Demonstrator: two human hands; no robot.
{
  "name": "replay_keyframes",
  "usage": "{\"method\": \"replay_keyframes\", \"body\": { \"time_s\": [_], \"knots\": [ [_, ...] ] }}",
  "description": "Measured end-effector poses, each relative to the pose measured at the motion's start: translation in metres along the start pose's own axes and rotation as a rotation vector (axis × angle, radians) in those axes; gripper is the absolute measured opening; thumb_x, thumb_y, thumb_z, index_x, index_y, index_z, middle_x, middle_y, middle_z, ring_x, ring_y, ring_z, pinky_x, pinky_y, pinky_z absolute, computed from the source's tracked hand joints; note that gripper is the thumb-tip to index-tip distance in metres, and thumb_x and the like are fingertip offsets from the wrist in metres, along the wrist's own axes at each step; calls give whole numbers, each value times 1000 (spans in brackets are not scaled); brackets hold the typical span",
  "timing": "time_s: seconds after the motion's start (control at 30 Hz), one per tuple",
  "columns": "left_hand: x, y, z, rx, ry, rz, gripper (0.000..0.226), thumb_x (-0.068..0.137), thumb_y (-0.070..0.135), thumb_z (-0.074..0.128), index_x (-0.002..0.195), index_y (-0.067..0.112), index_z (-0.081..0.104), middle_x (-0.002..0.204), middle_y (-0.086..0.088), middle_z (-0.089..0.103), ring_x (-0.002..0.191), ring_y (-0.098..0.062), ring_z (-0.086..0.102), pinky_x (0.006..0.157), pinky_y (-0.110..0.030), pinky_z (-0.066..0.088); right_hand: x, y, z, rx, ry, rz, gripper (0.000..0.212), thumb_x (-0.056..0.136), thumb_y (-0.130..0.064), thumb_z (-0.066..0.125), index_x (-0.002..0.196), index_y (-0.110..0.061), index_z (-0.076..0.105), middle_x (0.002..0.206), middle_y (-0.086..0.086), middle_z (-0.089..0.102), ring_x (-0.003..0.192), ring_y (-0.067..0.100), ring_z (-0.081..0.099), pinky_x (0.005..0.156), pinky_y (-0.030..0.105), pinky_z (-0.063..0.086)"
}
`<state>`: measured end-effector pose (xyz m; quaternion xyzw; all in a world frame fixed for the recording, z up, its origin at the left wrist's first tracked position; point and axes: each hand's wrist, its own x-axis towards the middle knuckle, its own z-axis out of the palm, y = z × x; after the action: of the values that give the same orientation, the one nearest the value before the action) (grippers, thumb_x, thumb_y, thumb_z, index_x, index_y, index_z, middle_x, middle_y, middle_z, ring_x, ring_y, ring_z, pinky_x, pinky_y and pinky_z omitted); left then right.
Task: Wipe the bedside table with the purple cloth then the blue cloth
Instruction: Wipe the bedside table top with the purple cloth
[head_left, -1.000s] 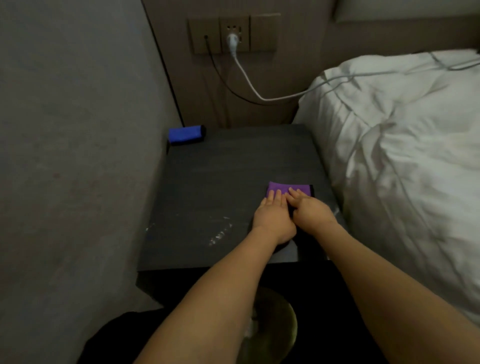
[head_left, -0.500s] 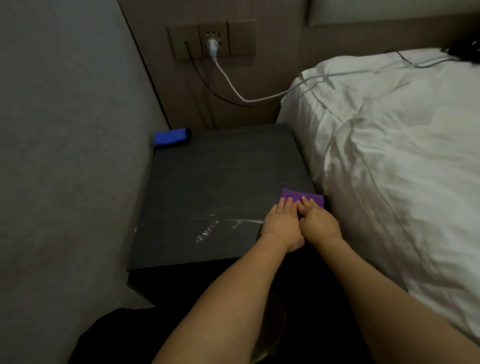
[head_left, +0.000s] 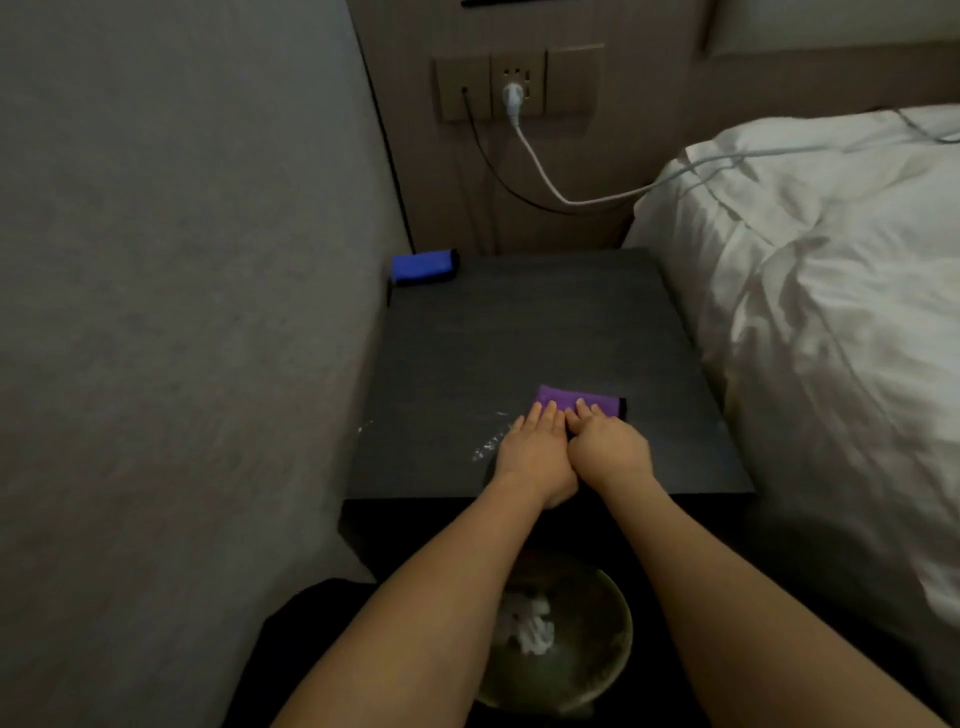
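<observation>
Head view: at centre frame, both hands lie side by side on the purple cloth (head_left: 576, 401), which sits folded on the near part of the dark table (head_left: 519, 332). The left hand (head_left: 532, 452) presses down with straight, flat fingers; the right hand (head_left: 608, 449) touches it and presses the cloth the same way, fingers extended, gripping nothing. Wet streaks (head_left: 488, 447) glint on the tabletop just left of the left hand. The blue cloth (head_left: 423, 266) lies rolled at the table's far left corner, upper centre of the frame, against the grey wall (head_left: 182, 312). A white bed (head_left: 831, 312) fills the right side. A bin (head_left: 561, 639) with crumpled tissue shows at the bottom, between the forearms.
</observation>
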<state>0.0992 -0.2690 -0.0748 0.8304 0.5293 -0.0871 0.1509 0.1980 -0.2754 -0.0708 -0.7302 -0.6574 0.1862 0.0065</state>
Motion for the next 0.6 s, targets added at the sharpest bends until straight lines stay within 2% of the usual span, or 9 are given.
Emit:
{"method": "replay_keyframes", "body": {
  "time_s": [0.13,0.33,0.5,0.6],
  "knots": [
    [-12,-45,-1,-20,17,-66,77,91,32,46,152,9,6,162,-8,3,149,-21,2,119,-38,7,10,-44,10,-13,-10,-70,49,96,-22,30,145,-20,32,157,-2,21,142,14,25,111,36,31],
    [-31,-105,4,-19,55,-187,75,92,35,40,152,9,4,162,-7,3,149,-21,1,120,-37,8,22,-107,27,3,1,-148,47,97,-29,27,142,-20,37,155,-2,28,139,15,33,107,35,34],
    [-49,-140,7,-19,76,-284,76,91,36,41,152,9,4,162,-7,3,149,-21,1,120,-36,7,26,-146,40,5,-16,-239,48,97,-30,25,143,-20,35,155,-3,27,140,14,30,108,37,33],
    [-60,-155,9,-7,93,-326,75,92,34,41,152,8,5,162,-8,4,149,-21,2,120,-35,6,25,-164,48,37,2,-283,48,98,-32,26,143,-17,37,154,-1,30,140,14,31,109,33,32]
  ]
}}
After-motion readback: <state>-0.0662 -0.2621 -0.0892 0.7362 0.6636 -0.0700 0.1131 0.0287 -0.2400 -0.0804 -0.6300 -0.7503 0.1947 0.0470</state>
